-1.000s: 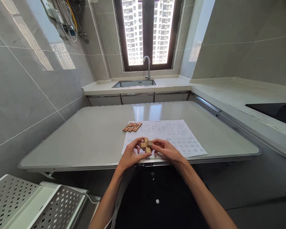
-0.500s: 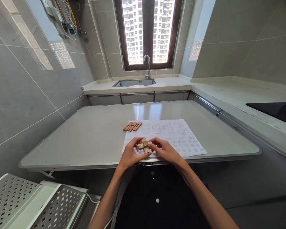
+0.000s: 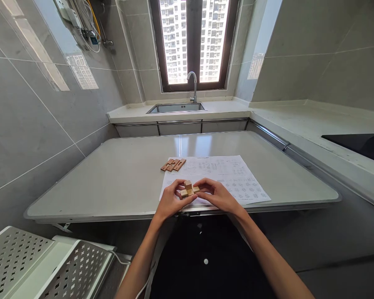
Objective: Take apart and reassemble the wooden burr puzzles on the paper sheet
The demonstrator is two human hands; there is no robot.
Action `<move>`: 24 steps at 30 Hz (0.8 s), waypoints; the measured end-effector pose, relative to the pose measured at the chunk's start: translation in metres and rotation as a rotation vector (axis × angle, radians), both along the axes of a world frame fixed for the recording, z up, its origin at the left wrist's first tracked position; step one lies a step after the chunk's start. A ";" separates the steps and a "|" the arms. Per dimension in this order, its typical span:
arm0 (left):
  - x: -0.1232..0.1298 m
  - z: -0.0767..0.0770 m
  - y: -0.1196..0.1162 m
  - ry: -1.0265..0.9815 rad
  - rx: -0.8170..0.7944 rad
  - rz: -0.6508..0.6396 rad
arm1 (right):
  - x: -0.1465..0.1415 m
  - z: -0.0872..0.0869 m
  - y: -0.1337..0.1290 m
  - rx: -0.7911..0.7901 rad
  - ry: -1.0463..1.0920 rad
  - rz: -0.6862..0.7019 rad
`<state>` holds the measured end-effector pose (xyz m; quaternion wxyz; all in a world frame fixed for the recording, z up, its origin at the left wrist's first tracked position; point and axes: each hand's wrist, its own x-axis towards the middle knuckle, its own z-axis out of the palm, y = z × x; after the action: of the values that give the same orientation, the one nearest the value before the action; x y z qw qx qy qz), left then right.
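Note:
Between my hands is a small wooden burr puzzle (image 3: 190, 192) of light interlocking pieces, held just above the near edge of a printed paper sheet (image 3: 218, 170). My left hand (image 3: 172, 198) grips its left side, with the thumb along the near side and the fingers behind. On the right side, my right hand (image 3: 216, 196) holds it with the thumb and fingertips. One block end points up, and others stick out to the sides. Several flat, reddish-brown notched wooden pieces (image 3: 173, 165) lie at the sheet's upper left corner, apart from both hands.
The pale folding table (image 3: 131, 178) reaches back to a counter with a sink (image 3: 177, 108) and faucet (image 3: 193, 85). Tiled walls close in on both sides. A perforated white metal rack (image 3: 77, 265) stands low at the left. Something black (image 3: 358, 143) rests on the right counter.
The wooden puzzle has been tilted in my hands, so a block end that faced me now points upward. Both hands stay in nearly the same place.

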<state>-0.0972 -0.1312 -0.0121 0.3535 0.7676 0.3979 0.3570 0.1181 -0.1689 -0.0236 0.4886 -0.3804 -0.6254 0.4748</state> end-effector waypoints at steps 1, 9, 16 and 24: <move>0.000 0.000 0.000 0.002 0.001 0.000 | 0.000 0.000 0.000 -0.012 0.010 0.004; 0.000 -0.001 0.001 0.005 -0.005 -0.001 | -0.002 0.004 -0.002 0.008 -0.039 -0.088; -0.001 -0.005 0.003 -0.006 -0.037 0.008 | -0.004 0.000 0.000 0.122 -0.137 -0.171; 0.000 -0.006 0.002 -0.022 0.038 0.082 | -0.015 -0.005 -0.001 0.299 -0.303 -0.164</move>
<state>-0.0973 -0.1288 -0.0182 0.3284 0.7533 0.4184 0.3868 0.1033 -0.1701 -0.0282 0.4771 -0.4202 -0.7221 0.2728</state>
